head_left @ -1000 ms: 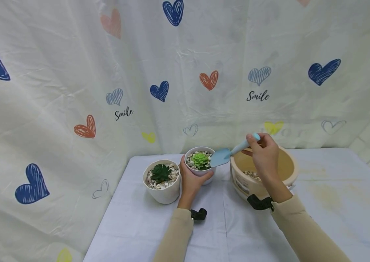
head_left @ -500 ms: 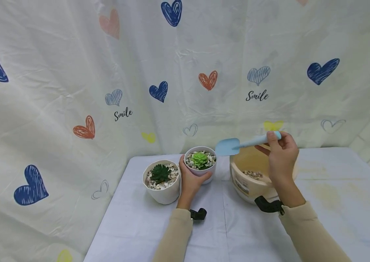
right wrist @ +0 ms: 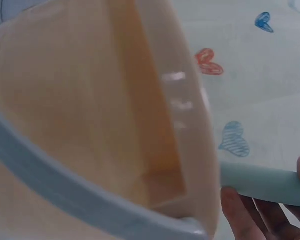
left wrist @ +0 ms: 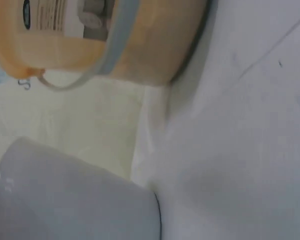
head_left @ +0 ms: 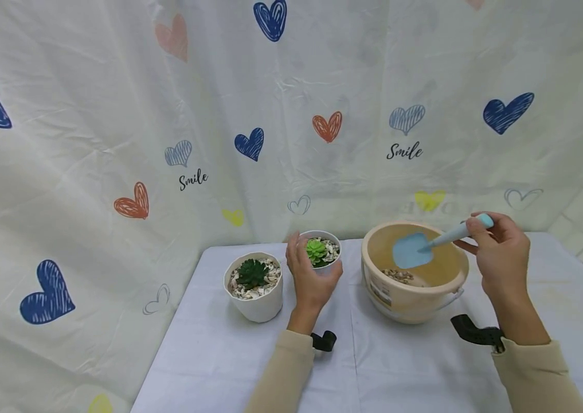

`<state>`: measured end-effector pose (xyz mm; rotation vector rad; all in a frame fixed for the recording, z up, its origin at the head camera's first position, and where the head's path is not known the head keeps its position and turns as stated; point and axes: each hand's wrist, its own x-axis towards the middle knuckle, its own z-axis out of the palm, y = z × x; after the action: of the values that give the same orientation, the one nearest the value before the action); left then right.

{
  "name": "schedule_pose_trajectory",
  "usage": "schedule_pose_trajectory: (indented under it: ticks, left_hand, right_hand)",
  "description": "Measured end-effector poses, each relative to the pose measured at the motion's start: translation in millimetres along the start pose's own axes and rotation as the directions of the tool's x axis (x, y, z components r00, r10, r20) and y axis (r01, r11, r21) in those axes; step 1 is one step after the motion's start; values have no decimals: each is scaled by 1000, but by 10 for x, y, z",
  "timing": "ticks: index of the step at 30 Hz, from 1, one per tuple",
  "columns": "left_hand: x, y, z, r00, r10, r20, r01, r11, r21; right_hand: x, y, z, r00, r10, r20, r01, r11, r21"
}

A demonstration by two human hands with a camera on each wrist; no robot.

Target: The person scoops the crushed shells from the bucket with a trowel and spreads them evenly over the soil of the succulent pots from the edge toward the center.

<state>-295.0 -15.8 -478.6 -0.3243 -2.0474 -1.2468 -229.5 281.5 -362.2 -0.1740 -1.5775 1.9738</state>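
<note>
My right hand point(head_left: 505, 261) grips the handle of a light-blue trowel point(head_left: 412, 251), whose blade hangs over the inside of a beige bucket point(head_left: 427, 301). Some pebbles point(head_left: 398, 276) lie at the bucket's bottom. In the right wrist view, fingers and thumb hold the pale trowel handle point(right wrist: 265, 181) beyond the bucket's rim. My left hand point(head_left: 312, 287) is in front of a small white pot point(head_left: 331, 268) with a bright green succulent point(head_left: 316, 251) among pebbles. Its fingers are spread and loosely bent, overlapping the pot's left side. The left wrist view shows the pot's wall point(left wrist: 75, 200) without fingers.
A larger white pot point(head_left: 260, 310) with a dark green succulent point(head_left: 252, 273) and pebbles stands to the left. The bucket's handle point(head_left: 448, 301) hangs down its side. A curtain point(head_left: 208, 103) printed with hearts hangs behind the white-covered table point(head_left: 337, 367).
The right hand has moved right, carrying the trowel from beside the small pot to over the bucket. The left hand has loosened from the small pot and shifted slightly right and toward me.
</note>
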Motion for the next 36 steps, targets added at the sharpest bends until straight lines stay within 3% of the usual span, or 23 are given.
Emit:
schedule_pose_trajectory:
  ticks: [3, 6, 9, 12, 15, 20, 26, 32, 36]
  left_hand:
    - [-4, 163, 40, 988, 152, 0, -152, 988, -26]
    - [-46, 292, 96, 971, 224, 87, -209, 966, -151]
    - [-134, 355, 183, 955, 188, 230, -128, 958, -255]
    - [-216, 361, 263, 930, 130, 344, -37, 964, -264]
    - [-268, 341, 311, 909, 83, 410, 29, 965, -260]
    - [-284, 312, 326, 883, 46, 467, 110, 947, -301]
    - [-291, 300, 322, 855, 24, 517, 162, 936, -311]
    - [-286, 307, 314, 853, 8, 522, 181, 934, -309]
    - [-284, 309, 311, 853, 4, 522, 187, 932, -311]
  right_hand:
    - [19, 87, -18, 996, -10, 92, 31, 972, -234]
    - [30, 162, 4, 981, -11, 192, 96, 892, -442]
    - [31, 208, 45, 954, -5, 300, 195, 771, -607]
    - [18, 228, 112, 920, 17, 392, 283, 664, -692]
    - [-3, 236, 175, 894, 64, 443, 314, 615, -723]
    - [-15, 235, 242, 874, 105, 475, 312, 628, -713]
    - [-20, 243, 250, 877, 128, 464, 273, 662, -698]
    - [-11, 253, 245, 895, 133, 427, 227, 687, -690]
    - [10, 264, 230, 915, 123, 384, 178, 730, -660]
